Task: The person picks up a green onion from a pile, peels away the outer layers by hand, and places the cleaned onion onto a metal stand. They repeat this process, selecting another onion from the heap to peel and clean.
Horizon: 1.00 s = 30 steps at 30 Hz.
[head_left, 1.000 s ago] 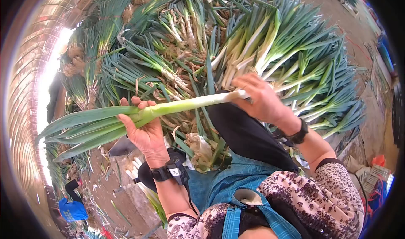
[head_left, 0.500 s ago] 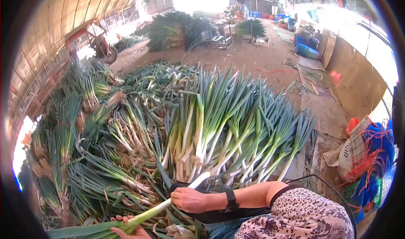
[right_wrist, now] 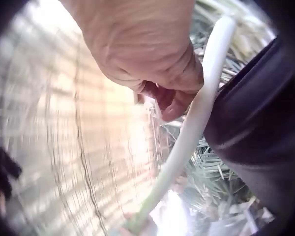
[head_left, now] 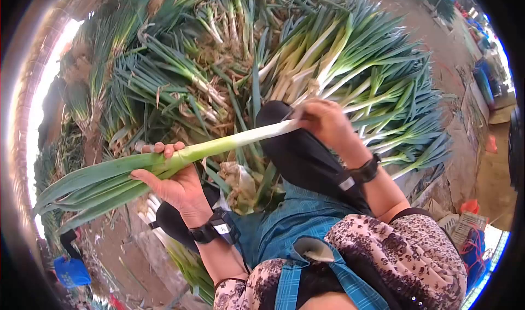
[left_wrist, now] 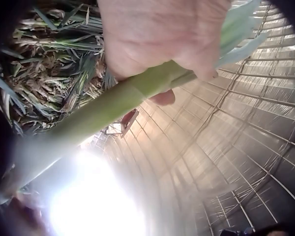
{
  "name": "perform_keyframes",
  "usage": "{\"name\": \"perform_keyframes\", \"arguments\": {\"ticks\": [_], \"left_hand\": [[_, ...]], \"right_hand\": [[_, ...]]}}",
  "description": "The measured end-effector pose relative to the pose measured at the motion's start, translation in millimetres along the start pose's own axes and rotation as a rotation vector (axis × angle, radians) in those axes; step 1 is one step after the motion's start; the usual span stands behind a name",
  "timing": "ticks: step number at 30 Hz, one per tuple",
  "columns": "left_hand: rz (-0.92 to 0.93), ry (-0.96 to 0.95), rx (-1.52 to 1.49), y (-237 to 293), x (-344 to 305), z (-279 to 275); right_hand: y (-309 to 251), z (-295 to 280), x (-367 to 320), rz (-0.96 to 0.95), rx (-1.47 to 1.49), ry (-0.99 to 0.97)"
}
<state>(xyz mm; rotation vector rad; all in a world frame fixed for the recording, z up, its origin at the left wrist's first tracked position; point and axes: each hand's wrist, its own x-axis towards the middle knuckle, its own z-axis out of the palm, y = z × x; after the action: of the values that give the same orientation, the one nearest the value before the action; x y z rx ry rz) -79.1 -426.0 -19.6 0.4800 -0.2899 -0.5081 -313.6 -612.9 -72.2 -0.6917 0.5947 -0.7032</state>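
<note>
A thick green onion (head_left: 240,141) lies slantwise across the front of the person, its green leaves at the left and its white end at the right. Around it, where the leaves begin, the left hand (head_left: 178,184) curls thumb and fingers. At the white end, the right hand (head_left: 328,125) pinches with bent fingers, slightly blurred. In the left wrist view the left palm (left_wrist: 160,34) covers part of the stalk. Seen from the right wrist, the right thumb and forefinger (right_wrist: 174,93) meet against the white stalk (right_wrist: 199,110).
A fanned row of green onions (head_left: 377,74) spreads at the right beyond the knees. Untrimmed bundles (head_left: 180,74) with dry brown leaves lie at the left. A few pale stalks (head_left: 188,255) rest beside the left knee. Someone in blue (head_left: 71,270) shows at far left.
The head view tilted up to the shed and back down. Half a second ago the right hand gripped the stalk midway; now it is at the white end. The left hand keeps its hold.
</note>
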Motion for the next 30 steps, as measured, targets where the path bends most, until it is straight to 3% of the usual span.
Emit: {"name": "perform_keyframes", "arguments": {"ticks": [1,2,3,5,7,9,10,12,15,17,20,23,25,27,30], "left_hand": [[-0.002,0.012,0.012,1.5,-1.1,-3.3],[0.0,-0.019,-0.016,2.5,-0.7,-6.3],[0.002,-0.052,-0.045,3.7,0.4,-9.0],[-0.005,-0.042,-0.04,6.3,1.5,-11.0],[-0.019,-0.081,-0.081,7.2,3.7,-12.7],[-0.036,-0.105,-0.099,5.9,6.3,-13.4],[-0.042,-0.128,-0.116,5.3,7.3,-14.1],[-0.051,-0.122,-0.114,3.0,10.5,-14.9],[-0.058,-0.156,-0.131,-1.3,14.9,-9.3],[-0.054,-0.187,-0.144,-3.6,17.4,-3.7],[-0.042,-0.23,-0.141,-3.4,19.9,1.2],[-0.071,-0.273,-0.168,3.1,22.4,-0.2],[-0.155,-0.336,-0.282,7.6,24.8,-0.3],[-0.143,-0.34,-0.278,12.8,28.9,-3.1],[-0.058,-0.257,-0.168,17.8,28.4,2.8]], "right_hand": [[8.1,-44.8,15.9,0.109,0.23,-0.047],[-1.0,-71.4,13.7,0.198,0.258,0.076],[-0.7,-111.1,21.4,0.257,0.52,0.144],[8.1,-188.0,21.2,0.064,0.437,0.347],[30.2,-282.8,5.6,-0.142,-0.883,0.463],[6.4,-240.2,-7.2,0.022,-1.475,0.672],[4.7,-225.4,-9.4,-0.128,-1.504,0.565],[-6.0,-146.3,-10.9,-0.171,-1.169,0.329],[-14.4,-47.0,-3.7,-0.489,-1.219,-0.105],[-20.5,-9.6,2.4,-0.385,-1.266,-0.325],[-3.9,-5.5,18.6,-0.277,-1.134,-0.443],[-0.4,-13.5,20.2,-0.354,-1.174,-0.297],[-0.2,-60.5,29.1,-0.558,-1.577,0.014],[3.7,-128.3,43.7,-0.345,-1.742,0.295],[-0.5,-216.1,32.8,-0.22,-1.958,0.433]]}}
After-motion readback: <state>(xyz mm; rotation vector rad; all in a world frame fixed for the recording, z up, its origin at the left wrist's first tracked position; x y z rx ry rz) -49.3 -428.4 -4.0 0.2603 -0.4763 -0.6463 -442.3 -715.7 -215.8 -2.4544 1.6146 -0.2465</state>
